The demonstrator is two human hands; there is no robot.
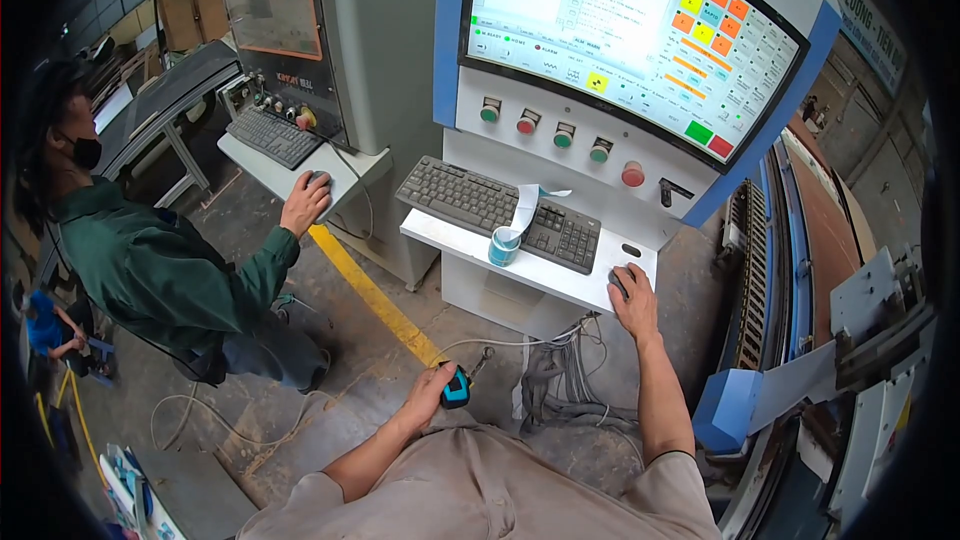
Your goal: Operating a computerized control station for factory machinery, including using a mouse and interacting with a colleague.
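Observation:
My left hand is closed around a black and teal tape measure, held low in front of my body. A small metal clip on a strap sticks out beside it. On the right end of a white shelf, my right hand rests curled over a dark computer mouse. Left of that hand lies a black keyboard. A roll of teal-and-white tape or labels stands at the keyboard's front edge, its loose strip curling up over the keys. Above is a lit control screen.
Below the screen sit round push buttons and a red knob. At left, a co-worker in a green jacket uses a mouse at another console. Cables hang under my shelf. Machine rails run along the right.

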